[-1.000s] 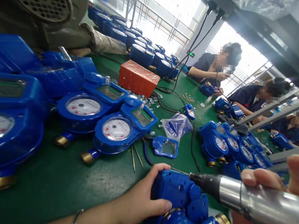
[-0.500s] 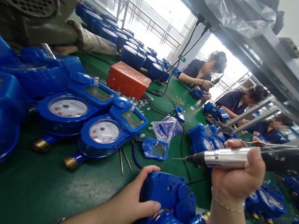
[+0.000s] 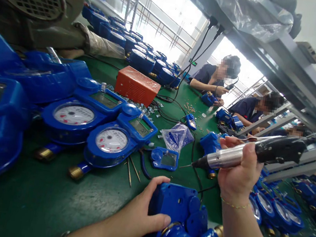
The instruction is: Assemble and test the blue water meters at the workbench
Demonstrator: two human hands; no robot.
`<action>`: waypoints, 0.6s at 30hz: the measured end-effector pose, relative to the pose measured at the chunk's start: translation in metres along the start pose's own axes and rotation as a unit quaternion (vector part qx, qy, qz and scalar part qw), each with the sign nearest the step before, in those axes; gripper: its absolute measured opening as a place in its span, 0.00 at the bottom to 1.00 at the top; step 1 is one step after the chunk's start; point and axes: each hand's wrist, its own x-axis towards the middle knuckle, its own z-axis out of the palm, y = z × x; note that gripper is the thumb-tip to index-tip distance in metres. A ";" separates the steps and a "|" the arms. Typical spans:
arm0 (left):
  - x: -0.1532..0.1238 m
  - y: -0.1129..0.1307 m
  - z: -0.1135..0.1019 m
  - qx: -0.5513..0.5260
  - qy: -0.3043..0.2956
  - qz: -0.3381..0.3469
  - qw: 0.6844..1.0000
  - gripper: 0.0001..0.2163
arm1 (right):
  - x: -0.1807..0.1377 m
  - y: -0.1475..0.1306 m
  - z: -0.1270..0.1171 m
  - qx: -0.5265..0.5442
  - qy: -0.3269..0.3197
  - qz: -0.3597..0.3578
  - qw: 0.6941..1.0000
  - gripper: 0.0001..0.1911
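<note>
Our left grip (image 3: pixel 138 218) clasped the blue round water meter (image 3: pixel 181 201) lying near us on the green surface (image 3: pixel 45 196). Our right grip (image 3: pixel 240 176) clutched the silver and black electric screwdriver (image 3: pixel 220 160) just above it, its tip pointing left.

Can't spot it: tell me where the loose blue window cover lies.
Head view, centre: the window cover lies on the green table, between the plastic bag and the left hand gripping the meter body.
</note>
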 end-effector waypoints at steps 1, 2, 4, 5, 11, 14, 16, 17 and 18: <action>0.000 0.000 0.000 0.004 -0.002 -0.002 1.000 0.35 | -0.001 -0.001 0.000 0.000 -0.006 0.010 1.000 0.18; 0.000 0.000 0.000 0.008 -0.005 -0.003 1.000 0.35 | -0.001 -0.001 -0.001 0.004 -0.011 0.024 1.000 0.19; 0.000 -0.001 -0.001 0.012 -0.009 -0.002 1.000 0.35 | -0.001 -0.003 -0.003 0.023 -0.011 0.069 0.997 0.21; 0.000 -0.001 0.000 0.010 -0.009 0.001 1.000 0.35 | -0.001 -0.004 -0.004 0.039 -0.005 0.099 0.994 0.21; -0.001 -0.001 0.000 0.029 0.001 -0.010 1.000 0.38 | -0.004 -0.018 -0.008 0.121 -0.009 0.170 0.978 0.17; -0.002 0.000 0.000 0.041 0.014 -0.029 0.999 0.42 | -0.016 -0.038 -0.009 0.129 -0.054 0.091 0.986 0.19; -0.002 0.000 0.000 0.042 0.022 -0.037 0.998 0.44 | -0.025 -0.056 -0.010 0.124 -0.080 0.059 0.987 0.23; -0.002 -0.001 0.000 0.041 0.023 -0.040 0.998 0.44 | -0.030 -0.064 -0.012 0.122 -0.095 0.052 0.987 0.24; -0.002 -0.001 0.000 0.039 0.024 -0.042 0.998 0.44 | -0.034 -0.072 -0.014 0.118 -0.103 0.052 0.986 0.23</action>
